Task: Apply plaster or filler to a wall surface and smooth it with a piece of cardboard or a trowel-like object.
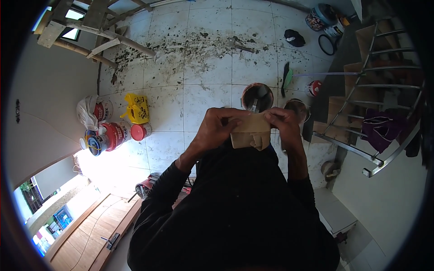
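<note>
Between both hands, in front of my body, is a folded tan sheet of paper-like material (251, 125), with a creased flap at its lower edge. My left hand (217, 128) pinches its upper left part between thumb and fingers. On the opposite side my right hand (285, 122) grips the upper right corner, thumb on the face towards me. Just beyond the sheet stands a round bucket (244, 94) with a dark inside, and a tool with a pale metallic part (255, 106) leans in it. A second round container (298, 106) is partly hidden behind my right hand.
Paint buckets (116, 134) and a yellow plastic bag (137, 108) stand at the left. A metal stair railing (347, 144) with a purple cloth (383, 129) rises at the right. Wooden scaffolding (97, 34) is far left; dirt spots the tiled floor (203, 67). A wooden door (90, 232) lies near left.
</note>
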`<act>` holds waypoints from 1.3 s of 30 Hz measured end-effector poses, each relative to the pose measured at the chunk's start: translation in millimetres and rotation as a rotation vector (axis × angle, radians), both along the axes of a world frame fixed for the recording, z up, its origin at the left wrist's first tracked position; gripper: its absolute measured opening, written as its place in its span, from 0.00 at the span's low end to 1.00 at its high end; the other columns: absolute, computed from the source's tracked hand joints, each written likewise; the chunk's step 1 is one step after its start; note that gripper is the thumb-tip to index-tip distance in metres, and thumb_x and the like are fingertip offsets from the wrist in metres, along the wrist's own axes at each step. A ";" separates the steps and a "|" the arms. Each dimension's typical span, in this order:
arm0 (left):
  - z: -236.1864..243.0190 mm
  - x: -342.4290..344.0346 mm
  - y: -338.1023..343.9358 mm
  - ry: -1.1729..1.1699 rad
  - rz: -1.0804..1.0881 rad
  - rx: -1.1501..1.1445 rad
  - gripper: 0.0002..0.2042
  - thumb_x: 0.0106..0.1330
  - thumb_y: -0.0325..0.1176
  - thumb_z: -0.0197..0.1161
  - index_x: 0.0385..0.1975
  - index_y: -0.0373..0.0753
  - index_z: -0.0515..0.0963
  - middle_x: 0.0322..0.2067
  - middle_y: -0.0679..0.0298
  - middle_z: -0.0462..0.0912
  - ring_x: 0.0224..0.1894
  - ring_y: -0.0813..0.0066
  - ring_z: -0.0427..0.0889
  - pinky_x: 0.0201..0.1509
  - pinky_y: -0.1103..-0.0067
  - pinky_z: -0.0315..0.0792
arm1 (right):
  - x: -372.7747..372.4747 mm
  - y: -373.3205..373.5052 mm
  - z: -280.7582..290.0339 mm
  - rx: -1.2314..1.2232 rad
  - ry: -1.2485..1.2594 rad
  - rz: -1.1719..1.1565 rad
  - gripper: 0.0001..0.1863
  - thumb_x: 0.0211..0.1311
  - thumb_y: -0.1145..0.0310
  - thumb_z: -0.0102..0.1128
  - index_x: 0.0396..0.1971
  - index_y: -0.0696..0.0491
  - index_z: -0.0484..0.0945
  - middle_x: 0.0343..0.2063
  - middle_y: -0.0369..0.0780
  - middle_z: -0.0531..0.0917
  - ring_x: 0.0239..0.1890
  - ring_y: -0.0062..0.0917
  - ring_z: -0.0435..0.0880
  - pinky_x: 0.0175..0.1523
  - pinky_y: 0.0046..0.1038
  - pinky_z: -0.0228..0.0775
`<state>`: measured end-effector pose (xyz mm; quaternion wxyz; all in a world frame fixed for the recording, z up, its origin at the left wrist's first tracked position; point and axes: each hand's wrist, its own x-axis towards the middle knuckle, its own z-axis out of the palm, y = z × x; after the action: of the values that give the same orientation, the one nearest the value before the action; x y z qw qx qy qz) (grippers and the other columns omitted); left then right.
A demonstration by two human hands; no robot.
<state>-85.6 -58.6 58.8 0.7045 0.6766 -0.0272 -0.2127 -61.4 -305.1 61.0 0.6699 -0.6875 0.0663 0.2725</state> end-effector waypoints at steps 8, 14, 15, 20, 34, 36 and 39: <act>-30.7 10.8 -0.7 0.223 0.492 -0.375 0.24 0.68 0.22 0.61 0.65 0.37 0.70 0.39 0.59 0.86 0.39 0.78 0.81 0.47 0.81 0.76 | 24.3 18.8 -0.3 0.248 0.071 -0.155 0.23 0.70 0.56 0.60 0.55 0.57 0.75 0.41 0.37 0.82 0.39 0.19 0.82 0.48 0.25 0.76; -23.6 9.6 -10.3 0.303 0.455 -0.607 0.27 0.71 0.33 0.57 0.69 0.37 0.62 0.51 0.56 0.80 0.50 0.69 0.79 0.56 0.72 0.73 | 39.0 26.4 -20.8 0.151 0.067 -0.087 0.25 0.68 0.56 0.63 0.57 0.56 0.73 0.41 0.38 0.79 0.37 0.19 0.81 0.47 0.27 0.78; -21.4 8.5 -7.9 0.319 0.348 -0.687 0.27 0.73 0.38 0.56 0.69 0.37 0.61 0.51 0.55 0.80 0.50 0.67 0.79 0.56 0.70 0.73 | 45.1 21.2 -19.4 0.108 0.007 0.004 0.24 0.67 0.57 0.64 0.55 0.57 0.74 0.41 0.39 0.79 0.37 0.19 0.81 0.44 0.26 0.77; -33.7 27.0 17.3 0.457 -0.001 -0.451 0.28 0.72 0.49 0.55 0.63 0.33 0.71 0.45 0.54 0.84 0.45 0.69 0.83 0.50 0.73 0.77 | 72.6 7.9 -13.6 -0.012 -0.288 0.526 0.20 0.65 0.61 0.66 0.50 0.58 0.78 0.36 0.36 0.80 0.36 0.17 0.79 0.37 0.23 0.74; -46.1 3.1 -4.8 0.266 0.256 -0.276 0.11 0.67 0.27 0.65 0.46 0.29 0.81 0.37 0.62 0.86 0.39 0.79 0.83 0.44 0.81 0.78 | -1.2 3.4 -38.6 0.142 0.200 0.099 0.18 0.71 0.62 0.59 0.54 0.56 0.78 0.40 0.38 0.85 0.41 0.20 0.84 0.41 0.24 0.80; -52.4 -1.2 -2.7 0.180 0.180 -0.177 0.09 0.66 0.22 0.62 0.43 0.29 0.83 0.37 0.62 0.86 0.41 0.78 0.84 0.46 0.82 0.77 | -9.1 5.1 -42.6 0.165 0.185 0.067 0.17 0.71 0.64 0.58 0.54 0.57 0.78 0.41 0.38 0.85 0.40 0.19 0.84 0.41 0.24 0.79; -53.9 -6.2 -9.3 0.149 0.252 -0.239 0.09 0.64 0.17 0.59 0.41 0.31 0.84 0.35 0.63 0.86 0.39 0.78 0.84 0.44 0.82 0.77 | -15.4 6.0 -54.2 0.200 0.029 -0.044 0.13 0.70 0.71 0.57 0.50 0.57 0.82 0.39 0.38 0.85 0.39 0.19 0.84 0.42 0.23 0.78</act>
<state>-91.9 -67.9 4.9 0.8009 0.5685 0.0851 -0.1675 -76.8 -299.1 6.8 0.7400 -0.6114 0.0638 0.2729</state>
